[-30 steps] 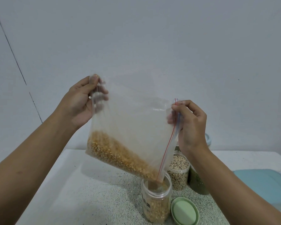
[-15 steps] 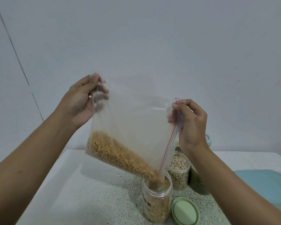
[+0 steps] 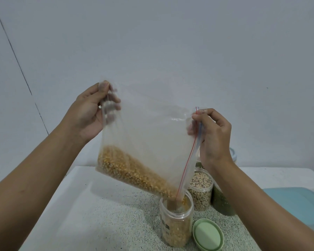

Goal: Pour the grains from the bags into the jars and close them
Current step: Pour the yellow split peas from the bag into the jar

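Grains (image 3: pixel 130 171) are still draining from the tilted bag (image 3: pixel 149 134) into the open jar (image 3: pixel 176 225). The left hand (image 3: pixel 87 113) and right hand (image 3: pixel 214 134) are keeping their fingers (image 3: pixel 201 116) clamped on its raised corners, so the pour is progressing.

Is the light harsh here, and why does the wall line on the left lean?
Head view: light is soft and even, with only a faint shadow on the table under the bag; same view, small glints on its plastic near the right hand, and fingers of the left hand look hazy through it; the wall line leans, probably wide-angle distortion.
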Demonstrator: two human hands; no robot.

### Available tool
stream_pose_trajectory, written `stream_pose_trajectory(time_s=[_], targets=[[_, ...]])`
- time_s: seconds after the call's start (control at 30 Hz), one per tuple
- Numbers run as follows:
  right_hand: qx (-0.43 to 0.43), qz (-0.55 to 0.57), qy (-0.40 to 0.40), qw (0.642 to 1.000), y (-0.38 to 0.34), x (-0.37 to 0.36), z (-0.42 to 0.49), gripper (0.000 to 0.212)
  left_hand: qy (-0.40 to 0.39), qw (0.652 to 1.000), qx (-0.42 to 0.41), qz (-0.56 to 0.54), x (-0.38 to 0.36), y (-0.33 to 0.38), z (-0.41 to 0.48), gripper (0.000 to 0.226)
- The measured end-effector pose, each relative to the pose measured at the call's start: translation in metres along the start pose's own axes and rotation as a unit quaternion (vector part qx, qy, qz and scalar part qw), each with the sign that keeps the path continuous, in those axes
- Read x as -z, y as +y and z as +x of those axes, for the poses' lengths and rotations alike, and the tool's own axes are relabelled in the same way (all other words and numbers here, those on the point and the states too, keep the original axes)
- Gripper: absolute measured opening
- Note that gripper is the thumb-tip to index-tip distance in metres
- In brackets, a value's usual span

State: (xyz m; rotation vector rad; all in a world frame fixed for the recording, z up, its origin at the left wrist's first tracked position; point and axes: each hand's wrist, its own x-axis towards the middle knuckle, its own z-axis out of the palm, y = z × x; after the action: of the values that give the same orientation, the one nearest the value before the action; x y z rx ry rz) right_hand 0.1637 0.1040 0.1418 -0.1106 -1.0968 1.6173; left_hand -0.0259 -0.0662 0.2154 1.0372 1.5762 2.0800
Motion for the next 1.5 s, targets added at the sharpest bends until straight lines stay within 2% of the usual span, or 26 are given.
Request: stream_pose_trajectory(time_s=[0.83, 1.5], targets=[[-0.011, 0.013, -0.008, 1.000, 0.001, -0.003, -0.003, 0.025, -0.013, 0.999, -0.026, 0.040, 0.003, 0.012, -0.002, 0.031], [-0.023, 0.023, -0.012, 0.999, 0.003, 0.000, -0.005, 0.031, 0.000, 1.000, -0.006, 0.029, 0.003, 0.002, -0.003, 0.033]])
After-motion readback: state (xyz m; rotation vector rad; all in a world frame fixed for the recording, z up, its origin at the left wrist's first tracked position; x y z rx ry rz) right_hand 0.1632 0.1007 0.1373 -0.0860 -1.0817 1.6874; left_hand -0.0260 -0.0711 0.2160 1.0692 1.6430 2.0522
